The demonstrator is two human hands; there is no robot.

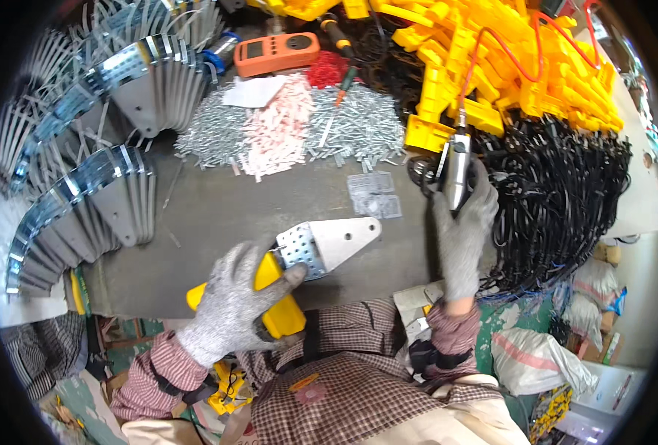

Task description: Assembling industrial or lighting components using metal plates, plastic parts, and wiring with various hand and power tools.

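Observation:
My left hand (232, 300), in a grey knit glove, is closed round a yellow plastic housing (284, 317) near the table's front edge. A grey metal bracket (344, 239) with a perforated, bluish plate (300, 251) juts from the housing over the tabletop. Over on the right, my gloved right hand (466, 230) grips a silver air tool (458, 170), its fingers partly hidden behind the body. From the tool's far end a red coiled hose (479, 44) runs up over a heap of yellow plastic housings (507, 67).
Brackets (132, 96) stand in stacked rows on the left. Loose metal pins (351, 122) and small pinkish-white pieces (273, 133) lie at the back, near an orange meter (277, 54). Black cables (559, 193) pile up on the right. Small clear packets (374, 194) lie mid-table.

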